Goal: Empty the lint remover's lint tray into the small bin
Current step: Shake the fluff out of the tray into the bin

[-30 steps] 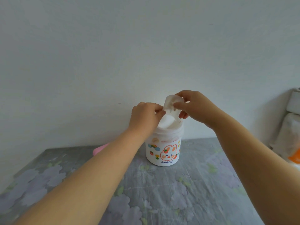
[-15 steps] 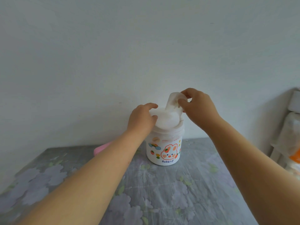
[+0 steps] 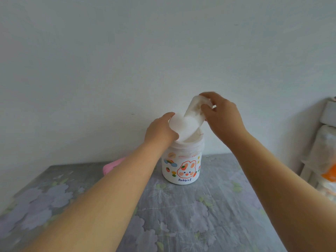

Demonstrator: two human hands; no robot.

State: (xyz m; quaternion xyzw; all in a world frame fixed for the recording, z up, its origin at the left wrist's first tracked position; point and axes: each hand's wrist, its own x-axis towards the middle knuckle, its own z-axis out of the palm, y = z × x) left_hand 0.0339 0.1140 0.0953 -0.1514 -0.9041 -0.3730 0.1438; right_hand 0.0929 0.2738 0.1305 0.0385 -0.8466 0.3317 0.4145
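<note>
Right hand (image 3: 222,117) fingers pinched the translucent lint tray (image 3: 193,113) tilted over the rabbit-printed small bin (image 3: 181,170), whose lid (image 3: 181,127) the left hand (image 3: 161,130) gripped.

Floral-clothed table (image 3: 209,215), small bin (image 3: 181,170), pink object (image 3: 113,165) on it

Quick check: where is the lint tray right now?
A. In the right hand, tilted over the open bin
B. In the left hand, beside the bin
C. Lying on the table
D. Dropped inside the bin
A: the right hand grips the tray at its top, slanted down into the bin, while the left hand holds the lid tipped up.
</note>
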